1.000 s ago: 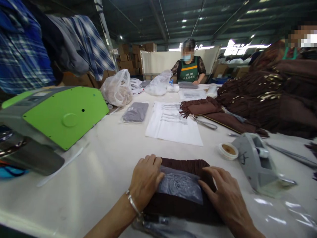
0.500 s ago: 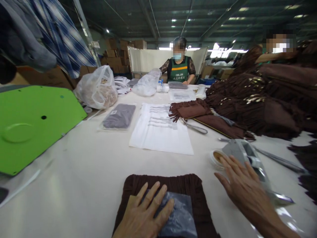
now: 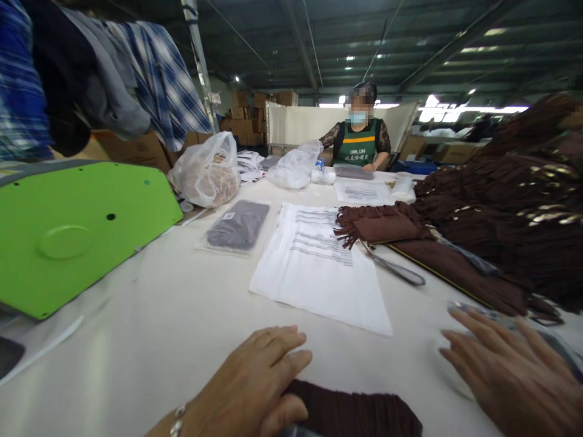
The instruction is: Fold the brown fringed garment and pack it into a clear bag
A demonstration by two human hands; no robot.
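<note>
My left hand point(image 3: 248, 385), with a bracelet at its wrist, hovers over or rests on the left side of a dark brown fringed piece of fabric point(image 3: 359, 413). Its fingers stretch to the right, slightly bent, and nothing shows in them. A sliver of clear plastic peeks out under this hand at the bottom edge. On the right, my right hand point(image 3: 514, 364) is open, fingers spread, over the tape dispenser point(image 3: 562, 355). That hand hides most of the dispenser, and I cannot tell whether they touch.
A white printed bag point(image 3: 314, 291) lies ahead, beside a packed grey garment point(image 3: 239, 224). Scissors point(image 3: 396, 270) lie by brown fringed pieces point(image 3: 387, 224); a brown heap point(image 3: 501, 206) rises right. A green panel point(image 3: 109, 243) stands left. A co-worker point(image 3: 359, 139) is across the table.
The view has turned left and up. My left hand has lifted from lying flat on the plastic, its fingers now pointing right. My right hand stays open by the tape dispenser.
</note>
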